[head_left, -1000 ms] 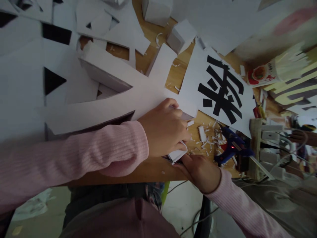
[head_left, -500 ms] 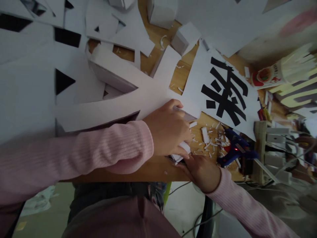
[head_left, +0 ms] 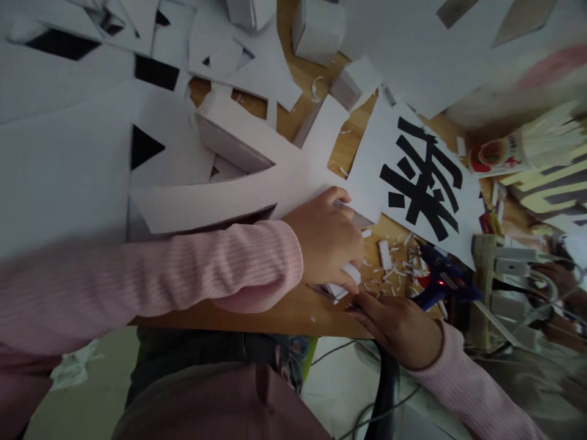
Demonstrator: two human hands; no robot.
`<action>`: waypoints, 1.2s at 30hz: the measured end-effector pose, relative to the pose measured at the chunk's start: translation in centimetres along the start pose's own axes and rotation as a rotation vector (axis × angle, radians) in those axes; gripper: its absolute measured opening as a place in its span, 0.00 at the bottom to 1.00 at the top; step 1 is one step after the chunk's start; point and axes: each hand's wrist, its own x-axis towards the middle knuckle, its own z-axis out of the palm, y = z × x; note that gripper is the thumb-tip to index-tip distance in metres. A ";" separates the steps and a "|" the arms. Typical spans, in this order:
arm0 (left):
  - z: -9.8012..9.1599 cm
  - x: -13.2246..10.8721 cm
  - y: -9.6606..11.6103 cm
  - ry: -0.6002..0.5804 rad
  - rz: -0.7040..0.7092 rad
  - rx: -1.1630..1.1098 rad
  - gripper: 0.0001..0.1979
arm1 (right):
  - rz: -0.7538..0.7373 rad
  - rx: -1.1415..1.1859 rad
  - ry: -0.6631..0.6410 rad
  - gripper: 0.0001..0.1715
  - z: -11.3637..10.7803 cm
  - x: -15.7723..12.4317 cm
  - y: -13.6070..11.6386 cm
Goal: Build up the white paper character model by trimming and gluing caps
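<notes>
A large white cut-out shape (head_left: 293, 165) with raised side walls lies over the wooden table (head_left: 284, 315). My left hand (head_left: 325, 238) rests across its near end, with bent fingers wrapped over the edge and the fingertips at a small white block (head_left: 345, 281). Just right of that block, at the table's front edge, is my right hand (head_left: 398, 324). Its fingers are pinched together; what they hold, if anything, is too dark and small to name. White scraps (head_left: 385, 255) lie beyond it.
A blue glue gun (head_left: 443, 281) with a red light lies at the right, beside a wooden rack (head_left: 483, 293) with cables. Behind are a white sheet with a black character (head_left: 367, 146), white blocks (head_left: 318, 30) and a printed cup (head_left: 498, 153).
My right hand has moved right and slightly toward me, away from the small white block. My left hand keeps its place on the white shape. The whole view has shifted slightly.
</notes>
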 end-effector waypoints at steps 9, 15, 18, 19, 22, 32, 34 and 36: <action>-0.4 -0.1 0.0 -0.006 -0.002 -0.006 0.13 | 0.006 -0.034 0.053 0.32 -0.6 -0.8 0.1; -0.3 -0.2 0.0 0.002 -0.011 -0.013 0.14 | 0.031 -0.014 -0.027 0.33 -1.4 -1.4 0.2; 0.0 -0.2 -0.1 0.043 0.004 -0.018 0.13 | 0.038 -0.012 0.002 0.32 -1.6 -1.4 0.0; 0.1 -0.2 -0.1 0.053 0.008 -0.019 0.13 | 0.050 -0.014 0.018 0.33 -1.7 -1.4 -0.1; 0.5 -0.1 -0.2 0.081 0.022 -0.017 0.12 | 0.069 -0.022 0.044 0.33 -1.9 -1.6 -0.4; 0.1 -0.1 -0.1 0.028 0.017 -0.018 0.11 | 0.042 -0.008 0.004 0.32 -1.3 -0.6 -0.4; 0.0 -0.1 0.0 0.026 0.016 -0.015 0.11 | 0.033 -0.004 -0.017 0.32 -1.4 -0.3 -0.4; 0.1 -0.1 0.0 0.037 0.018 -0.010 0.11 | 0.031 -0.009 -0.023 0.31 -1.5 -0.1 -0.5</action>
